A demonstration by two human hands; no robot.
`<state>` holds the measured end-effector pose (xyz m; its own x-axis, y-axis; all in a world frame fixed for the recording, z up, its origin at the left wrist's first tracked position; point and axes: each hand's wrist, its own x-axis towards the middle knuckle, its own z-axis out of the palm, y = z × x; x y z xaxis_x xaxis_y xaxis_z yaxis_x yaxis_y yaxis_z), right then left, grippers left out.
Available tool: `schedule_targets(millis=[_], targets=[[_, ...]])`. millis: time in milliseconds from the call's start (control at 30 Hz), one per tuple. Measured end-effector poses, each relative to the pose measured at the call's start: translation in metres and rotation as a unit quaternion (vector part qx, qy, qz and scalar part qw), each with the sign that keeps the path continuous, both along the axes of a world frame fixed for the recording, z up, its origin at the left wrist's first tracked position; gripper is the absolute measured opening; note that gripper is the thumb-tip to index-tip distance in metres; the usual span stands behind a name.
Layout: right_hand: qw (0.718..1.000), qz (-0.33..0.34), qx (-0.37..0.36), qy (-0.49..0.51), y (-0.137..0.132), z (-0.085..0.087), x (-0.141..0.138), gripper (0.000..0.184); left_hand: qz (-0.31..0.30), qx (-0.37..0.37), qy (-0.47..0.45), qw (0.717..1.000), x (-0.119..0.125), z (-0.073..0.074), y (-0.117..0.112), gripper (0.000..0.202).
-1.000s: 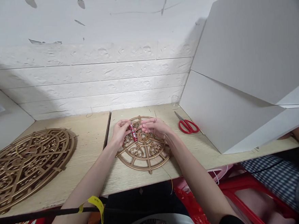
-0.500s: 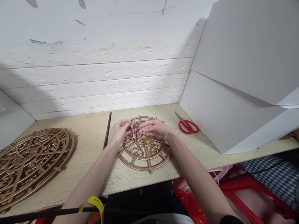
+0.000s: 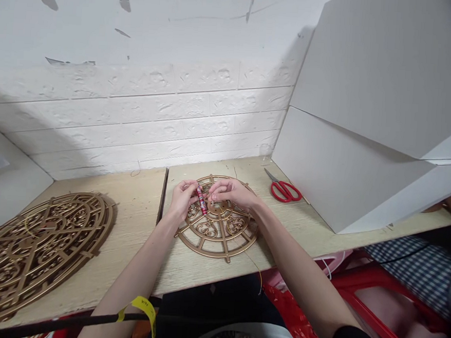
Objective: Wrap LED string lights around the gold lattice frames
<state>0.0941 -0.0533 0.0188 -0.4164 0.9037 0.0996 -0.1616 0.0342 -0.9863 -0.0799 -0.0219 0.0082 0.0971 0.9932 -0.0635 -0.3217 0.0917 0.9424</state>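
Head view: gold openwork discs point(image 3: 30, 248) lie stacked by the surface's point(image 3: 135, 214) left edge; the left hand's point(image 3: 180, 199) fingers pinch a red tube point(image 3: 202, 201) over a single disc point(image 3: 223, 236) near the front edge, work seemingly unfinished; right hand point(image 3: 231, 192) fingers curl, grip unclear.

Bright light casts soft shadows on the wall point(image 3: 145, 101).

- gold lattice disc point(image 3: 218, 208): shiny, metallic-looking
- red tube point(image 3: 202, 201): glossy, kinda plasticky
- tabletop point(image 3: 133, 214): matt pale wood
- wall point(image 3: 136, 116): rough, brick-textured
- scissors point(image 3: 276, 182): metal blades, smooth handles
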Motion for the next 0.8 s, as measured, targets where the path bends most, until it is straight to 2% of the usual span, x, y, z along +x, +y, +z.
schedule_targets(millis=[467,800], targets=[[0.984,0.106,0.058,-0.131,-0.0064,0.0044,-0.0034,0.026,-0.01,0.001,-0.019,1.0,-0.0004,-0.0009,0.0011,0.019],[0.983,0.125,0.058,-0.124,-0.0052,-0.0032,-0.0061,0.02,-0.012,-0.007,-0.043,0.999,-0.002,-0.0037,0.0044,0.02]])
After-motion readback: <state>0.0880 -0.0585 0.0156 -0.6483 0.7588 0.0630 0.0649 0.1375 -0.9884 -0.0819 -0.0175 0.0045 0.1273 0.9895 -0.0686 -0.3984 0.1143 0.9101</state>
